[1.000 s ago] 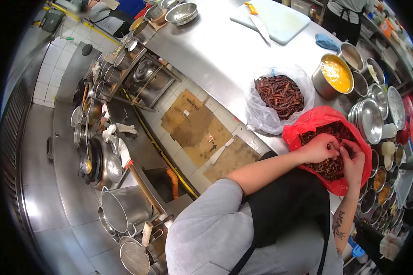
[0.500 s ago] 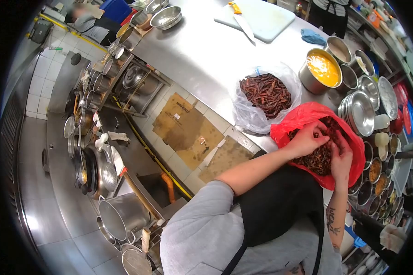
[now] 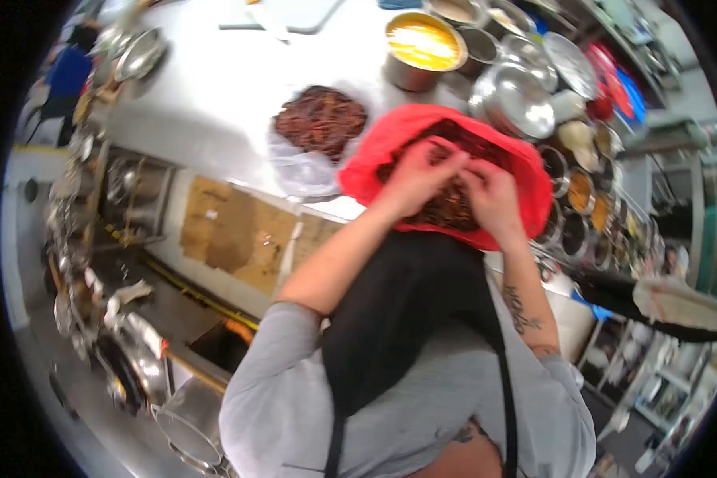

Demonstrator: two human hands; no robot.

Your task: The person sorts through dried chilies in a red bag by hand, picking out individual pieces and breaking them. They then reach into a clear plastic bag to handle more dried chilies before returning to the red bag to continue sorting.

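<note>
A red plastic bag (image 3: 538,179), its mouth wide apart, stands at the counter edge in front of my apron. Dark red dried chillies and small bits (image 3: 448,209) fill it. Over the bag's mouth, my left hand (image 3: 424,174) and my right hand (image 3: 494,195) meet at the fingertips. Both are closed in a pinch, seemingly on a dried chilli; blur and the fingers hide most of it. Left of the red bag, a whitish clear plastic bag (image 3: 304,174) holds long whole dried chillies (image 3: 320,119).
Beyond the bags stands a pot of yellow liquid (image 3: 424,46). Stacked steel bowls (image 3: 522,103) and several small containers (image 3: 580,193) line the right side. A knife (image 3: 269,22) lies by a cutting board (image 3: 311,14) at the far edge. Cardboard (image 3: 235,235) covers the floor at left.
My view has turned and shifted, so the counter, bags and pots appear further left and higher. My hands stay together over the red bag, fingertips now closer to each other.
</note>
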